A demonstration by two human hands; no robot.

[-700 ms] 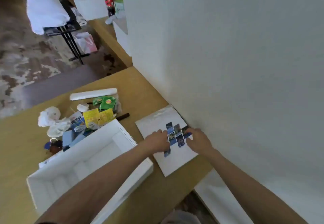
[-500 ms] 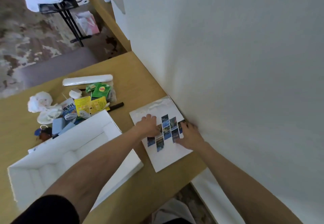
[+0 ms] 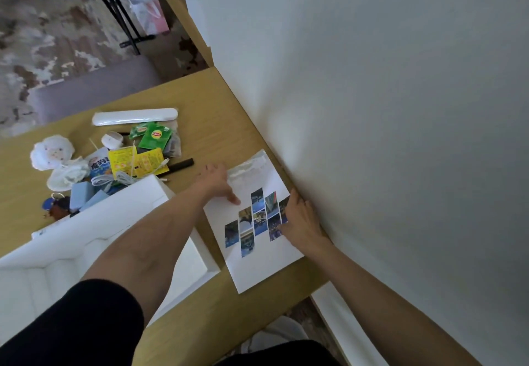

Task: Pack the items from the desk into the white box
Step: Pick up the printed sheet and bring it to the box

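A white booklet point(image 3: 259, 265) with small photos on its cover lies flat on the wooden desk point(image 3: 200, 113), close to the wall. My left hand point(image 3: 219, 181) rests on its far left edge, thumb on the cover. My right hand point(image 3: 300, 219) presses its right edge by the wall, fingers spread. The open white box point(image 3: 94, 222) stands left of the booklet, partly hidden by my left forearm. Behind the box lies a pile: green tea sachets point(image 3: 154, 136), yellow packets point(image 3: 134, 162), a white cable point(image 3: 114, 179), a black pen point(image 3: 180, 164), a white case point(image 3: 134, 116).
A white wall point(image 3: 372, 108) runs along the desk's right side. A white plush point(image 3: 53, 152), blue blocks point(image 3: 83, 198) and a keyring point(image 3: 55, 205) lie left of the pile. Beyond the desk are patterned carpet and a black stand point(image 3: 120, 13).
My left hand has slid from the middle of the cover to the booklet's far left edge, uncovering more photos. My right hand stayed at the right edge. The camera moved closer and lower.
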